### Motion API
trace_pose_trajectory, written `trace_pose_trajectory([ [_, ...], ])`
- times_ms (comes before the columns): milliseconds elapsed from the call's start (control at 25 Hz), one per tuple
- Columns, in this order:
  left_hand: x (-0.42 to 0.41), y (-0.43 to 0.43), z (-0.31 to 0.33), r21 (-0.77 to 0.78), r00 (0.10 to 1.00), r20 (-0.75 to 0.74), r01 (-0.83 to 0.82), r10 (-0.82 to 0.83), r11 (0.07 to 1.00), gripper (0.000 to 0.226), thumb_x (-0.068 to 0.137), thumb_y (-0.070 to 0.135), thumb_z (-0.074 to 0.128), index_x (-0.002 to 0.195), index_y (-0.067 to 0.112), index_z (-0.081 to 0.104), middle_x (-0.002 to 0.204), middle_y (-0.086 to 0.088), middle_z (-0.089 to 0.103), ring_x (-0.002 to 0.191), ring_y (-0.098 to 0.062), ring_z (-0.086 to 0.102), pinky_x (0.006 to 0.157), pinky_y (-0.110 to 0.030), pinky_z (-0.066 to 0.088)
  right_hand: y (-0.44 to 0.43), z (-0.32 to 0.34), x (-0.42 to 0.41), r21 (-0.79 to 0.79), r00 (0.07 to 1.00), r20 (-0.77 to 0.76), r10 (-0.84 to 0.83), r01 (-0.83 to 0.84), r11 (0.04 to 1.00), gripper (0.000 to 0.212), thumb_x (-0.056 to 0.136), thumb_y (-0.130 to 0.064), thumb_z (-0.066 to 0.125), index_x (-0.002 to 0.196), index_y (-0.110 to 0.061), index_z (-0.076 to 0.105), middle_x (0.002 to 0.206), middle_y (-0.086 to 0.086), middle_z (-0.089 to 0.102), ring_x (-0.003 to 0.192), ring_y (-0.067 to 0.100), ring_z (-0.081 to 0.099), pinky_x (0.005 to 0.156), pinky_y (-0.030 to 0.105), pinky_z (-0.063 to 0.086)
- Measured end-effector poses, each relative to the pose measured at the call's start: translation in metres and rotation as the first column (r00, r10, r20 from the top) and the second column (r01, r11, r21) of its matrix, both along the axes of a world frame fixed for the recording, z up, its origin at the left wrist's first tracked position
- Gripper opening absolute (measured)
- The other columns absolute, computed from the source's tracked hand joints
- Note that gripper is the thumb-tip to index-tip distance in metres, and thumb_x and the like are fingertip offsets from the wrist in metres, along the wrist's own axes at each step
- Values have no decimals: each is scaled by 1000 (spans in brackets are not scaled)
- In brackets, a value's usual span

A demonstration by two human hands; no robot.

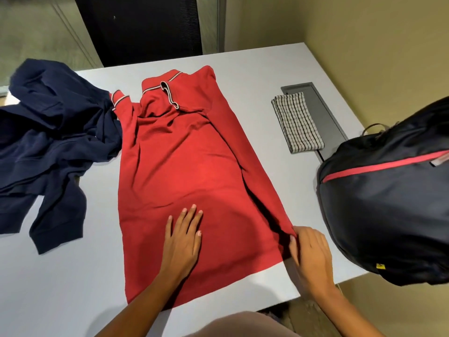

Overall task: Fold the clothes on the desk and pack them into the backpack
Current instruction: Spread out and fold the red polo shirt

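Item 1: red polo shirt [189,166], lying flat mid-bench [60,288], collar at far end, R side folded inward.
Left grip [182,239] lying released on lower shirt, fingers straight, pressing the fabric.
Right grip [311,254] pinching shirt's near R corner at the fold.
Item 2: navy garment [48,142], lying crumpled at L, touching shirt's sleeve.
Item 3: checked cloth [297,122], folded, resting partly on grey hatch [320,110].
Item 4: black backpack [388,203], sitting at R bench edge, apart from shirt.
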State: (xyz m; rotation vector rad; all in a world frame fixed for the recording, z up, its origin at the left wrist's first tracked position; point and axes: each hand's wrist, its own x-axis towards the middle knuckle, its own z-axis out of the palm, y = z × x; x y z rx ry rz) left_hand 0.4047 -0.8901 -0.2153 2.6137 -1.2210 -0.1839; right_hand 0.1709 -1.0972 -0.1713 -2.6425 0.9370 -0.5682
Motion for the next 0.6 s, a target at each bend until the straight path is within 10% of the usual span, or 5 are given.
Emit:
trace_pose_trajectory([
  [200, -29, -22, 14, -93, 994, -49, 95, -100, 991, 49, 97, 28, 30, 143, 18, 44, 153, 3, 37, 138, -18, 36, 114, -42, 23, 36, -13, -9, -57, 952, -191, 240, -255, 965, 35, 74, -3, 73, 107, -10, 64, 95, 4, 58, 73, 22, 56, 59, 29, 44],
  [480, -43, -44, 18, -58, 973, -53, 220, -223, 974, 51, 92, 27, 38, 143, 19, 43, 151, 2, 39, 138, -17, 36, 114, -39, 21, 37, -14, -15, 58, 989, -148, 23, -14, 998, 58, 72, 5, 68, 127, -9, 56, 126, 12, 52, 111, 28, 50, 90, 39, 50],
  [600, -47, -55, 16, -29, 948, -66, 310, -312, 950, 53, 91, 30, 41, 143, 24, 42, 150, 4, 40, 139, -17, 34, 115, -43, 26, 25, -12, -5, 370, 996, -42, -75, 85, 925, 51, 88, -5, 61, 134, -17, 44, 124, 2, 53, 108, 17, 53, 87, 31, 51],
])
